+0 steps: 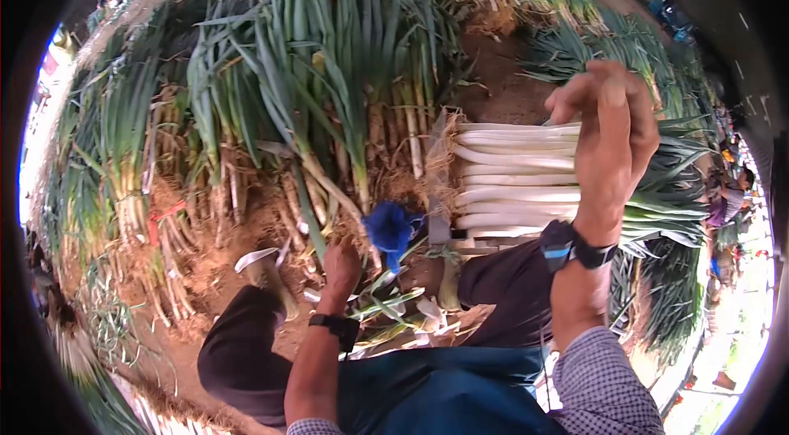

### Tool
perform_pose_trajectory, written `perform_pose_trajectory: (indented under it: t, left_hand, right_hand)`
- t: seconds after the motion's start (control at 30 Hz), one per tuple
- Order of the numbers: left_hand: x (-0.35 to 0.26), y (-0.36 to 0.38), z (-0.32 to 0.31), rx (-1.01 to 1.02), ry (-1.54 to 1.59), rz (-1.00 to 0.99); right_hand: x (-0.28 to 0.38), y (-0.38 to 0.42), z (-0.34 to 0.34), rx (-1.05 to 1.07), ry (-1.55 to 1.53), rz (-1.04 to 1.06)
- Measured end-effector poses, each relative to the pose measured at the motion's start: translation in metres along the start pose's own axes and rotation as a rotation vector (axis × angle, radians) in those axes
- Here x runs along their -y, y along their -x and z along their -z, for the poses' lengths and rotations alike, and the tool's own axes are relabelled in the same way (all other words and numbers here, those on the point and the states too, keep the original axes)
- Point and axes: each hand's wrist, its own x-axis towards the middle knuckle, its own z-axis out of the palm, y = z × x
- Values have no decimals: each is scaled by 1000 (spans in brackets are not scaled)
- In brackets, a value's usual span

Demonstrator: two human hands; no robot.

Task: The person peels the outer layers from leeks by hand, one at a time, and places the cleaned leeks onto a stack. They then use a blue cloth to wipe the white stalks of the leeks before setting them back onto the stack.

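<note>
From the head camera, we saw the right hand (612, 131) over a row of white leeks (509, 195) with their roots to the left. Its fingers were bent, and we could not tell if they held one. We saw the left hand (342, 266) lower down, near a blue bundle (391, 230). Its fingers were curled, but we could not tell on what. Tall green leeks (329, 65) stood beyond it.
</note>
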Motion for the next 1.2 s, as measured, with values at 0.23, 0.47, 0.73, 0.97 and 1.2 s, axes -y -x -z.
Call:
perform_pose_trajectory:
  t: [0.23,0.47,0.73,0.97,1.2]
  left_hand:
    - [-35,-54,-59,56,-297,-508]
    - [20,-24,-86,398,-486,-526]
    - [30,8,-60,548,-544,-286]
    - [-112,-38,18,174,-194,-318]
    - [-233,-27,27,-143,-129,-788]
  right_hand:
    - [-18,5,24,-171,59,-41]
    - [-66,8,1,-107,225,-163]
    - [0,-2,57,-288,266,24]
    - [88,40,165,-285,660,-6]
    - [-12,142,315,46,1281,-46]
